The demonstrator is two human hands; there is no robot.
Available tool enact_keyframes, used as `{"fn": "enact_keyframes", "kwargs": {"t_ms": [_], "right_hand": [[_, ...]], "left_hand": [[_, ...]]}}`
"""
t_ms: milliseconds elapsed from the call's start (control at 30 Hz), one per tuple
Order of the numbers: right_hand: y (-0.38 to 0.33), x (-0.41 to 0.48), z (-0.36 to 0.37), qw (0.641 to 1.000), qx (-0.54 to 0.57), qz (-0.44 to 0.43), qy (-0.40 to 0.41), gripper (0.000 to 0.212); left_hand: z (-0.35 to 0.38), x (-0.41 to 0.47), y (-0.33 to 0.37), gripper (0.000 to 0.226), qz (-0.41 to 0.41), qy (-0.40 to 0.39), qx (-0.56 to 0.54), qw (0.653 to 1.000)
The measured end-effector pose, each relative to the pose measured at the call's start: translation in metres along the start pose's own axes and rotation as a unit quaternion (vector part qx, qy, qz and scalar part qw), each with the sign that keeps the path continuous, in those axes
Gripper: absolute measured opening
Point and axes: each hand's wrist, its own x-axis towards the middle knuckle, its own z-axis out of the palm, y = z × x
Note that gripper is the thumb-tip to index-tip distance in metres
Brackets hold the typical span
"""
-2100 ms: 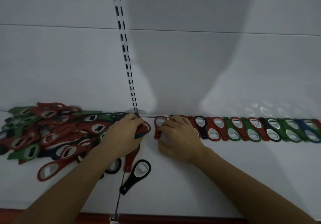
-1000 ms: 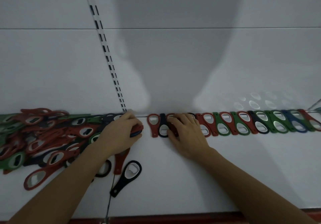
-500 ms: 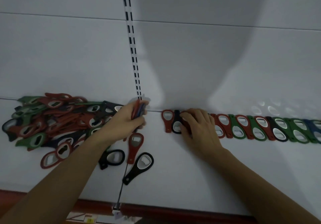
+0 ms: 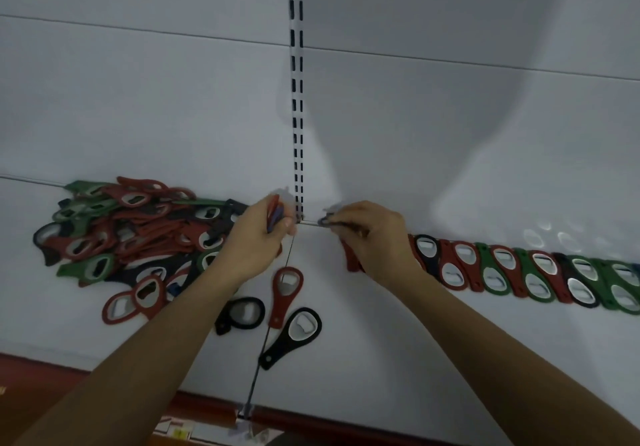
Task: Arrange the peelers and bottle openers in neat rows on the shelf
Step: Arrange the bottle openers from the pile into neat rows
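Row part-built, heap not yet sorted.

Left hand (image 4: pixel 258 237) is curled round a small stack of bottle openers (image 4: pixel 275 213), held on edge with red and blue showing, just beside the slotted upright (image 4: pixel 296 116). Right hand (image 4: pixel 372 237) pinches one dark opener (image 4: pixel 325 220) at the fingertips, over the near end of the row (image 4: pixel 519 269). The row runs rightward along the back of the shelf (image 4: pixel 415 359), overlapped in red, green and black, and leaves the frame. Left of the hands lies a tangled heap (image 4: pixel 131 234). Three loose openers (image 4: pixel 285 293) lie in front. Judgement: roughly half remains. I cannot pick out any peelers.
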Motion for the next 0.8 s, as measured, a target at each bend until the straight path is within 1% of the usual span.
{"fn": "enact_keyframes", "kwargs": {"t_ms": [67,100,167,233,267,300,367,400,433,500,567,667,800], "right_hand": [[0.005,-0.004,0.007,0.994,-0.044,-0.067,-0.079,0.016],[0.007,-0.008,0.011,0.987,-0.081,-0.08,-0.117,0.019],[0.007,-0.015,0.015,0.965,-0.171,-0.073,-0.186,0.029],[0.005,-0.02,0.014,0.95,-0.216,-0.043,-0.223,0.04],[0.004,-0.023,0.012,0.954,-0.209,-0.027,-0.213,0.044],[0.005,-0.025,0.01,0.964,-0.192,-0.009,-0.183,0.045],[0.009,-0.03,0.005,0.978,-0.182,0.028,-0.097,0.044],[0.013,-0.033,0.002,0.977,-0.199,0.046,-0.067,0.042],[0.017,-0.036,-0.001,0.97,-0.226,0.065,-0.061,0.042],[0.024,-0.044,-0.004,0.953,-0.273,0.099,-0.09,0.049],[0.028,-0.051,-0.003,0.946,-0.282,0.12,-0.107,0.054],[0.03,-0.054,0.002,0.943,-0.296,0.115,-0.099,0.053],[0.029,-0.054,0.002,0.945,-0.296,0.114,-0.087,0.05]], "left_hand": [[-0.005,0.001,-0.006,0.008,0.019,-0.008,0.069,0.997],[-0.007,0.001,-0.007,0.008,0.017,-0.024,0.084,0.996],[-0.007,0.001,-0.009,0.014,0.031,-0.063,0.126,0.99],[-0.003,0.001,-0.009,0.024,0.068,-0.098,0.191,0.974],[-0.001,0.001,-0.008,0.028,0.087,-0.113,0.226,0.963],[0.002,0.002,-0.007,0.031,0.103,-0.126,0.257,0.953],[0.009,0.003,-0.006,0.032,0.126,-0.144,0.289,0.938],[0.013,0.004,-0.005,0.029,0.134,-0.151,0.296,0.934],[0.017,0.005,-0.005,0.026,0.139,-0.157,0.299,0.931],[0.024,0.005,-0.005,0.022,0.141,-0.166,0.298,0.93],[0.03,0.005,-0.007,0.027,0.14,-0.172,0.3,0.928],[0.035,0.005,-0.009,0.032,0.151,-0.163,0.299,0.928],[0.041,0.003,-0.007,0.032,0.159,-0.151,0.29,0.932]]}}
